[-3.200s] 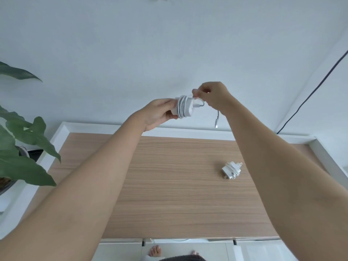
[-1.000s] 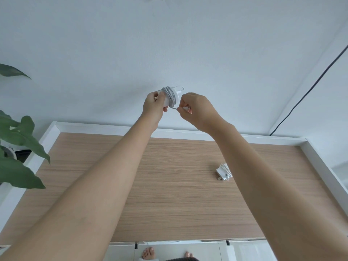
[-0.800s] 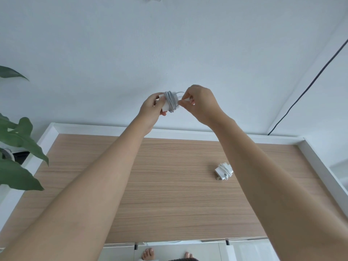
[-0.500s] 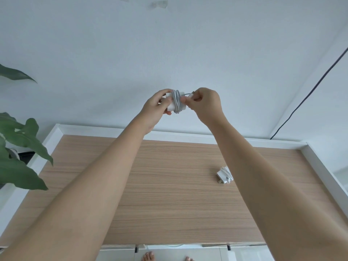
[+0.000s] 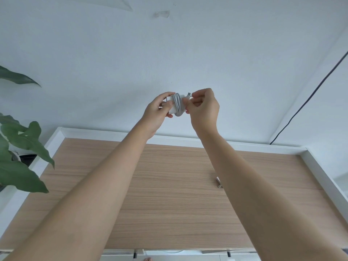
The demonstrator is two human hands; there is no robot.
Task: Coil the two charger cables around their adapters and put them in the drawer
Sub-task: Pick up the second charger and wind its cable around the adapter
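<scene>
I hold a white adapter (image 5: 172, 104) up in front of the wall, above the far edge of the wooden top. Its grey-white cable (image 5: 178, 106) is wound round it in several turns. My left hand (image 5: 159, 112) grips the adapter's left end. My right hand (image 5: 204, 107) pinches the cable's loose end, whose plug tip (image 5: 188, 94) sticks up beside the coil. The second adapter (image 5: 218, 182), coiled, lies on the wooden top (image 5: 169, 185); my right forearm hides nearly all of it. No drawer shows as open.
A white raised rim (image 5: 318, 170) frames the top at the back and sides. Green plant leaves (image 5: 22, 147) reach in at the left. A black cord (image 5: 308, 97) runs down the right wall. White fronts (image 5: 169, 255) show below the near edge.
The dangling cable end has been wound up onto the adapter. My hands stay raised and close together; the right forearm now covers the second adapter on the top.
</scene>
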